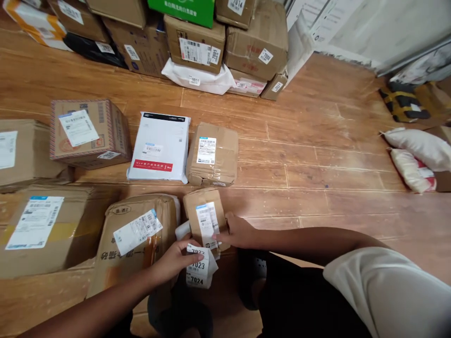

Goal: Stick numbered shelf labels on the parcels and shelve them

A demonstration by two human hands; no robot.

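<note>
My left hand (179,258) pinches a strip of white number labels (198,272) between thumb and fingers; 7023 and 7024 can be read on it. My right hand (238,232) is closed on the right side of a small cardboard box (197,199), with the thumb over its top near a white shipping label (206,219). The label strip hangs at the near end of this box. Left of it lies a larger carton (137,249) with a shipping label, and just beyond it sits another taped cardboard box (225,159).
A white flat parcel (160,150), a striped-edge box (77,108) and more cartons (75,211) stand on the wooden floor (303,169) to the left. Numbered parcels are stacked (259,42) at the back. White sacks (419,145) lie at the far right.
</note>
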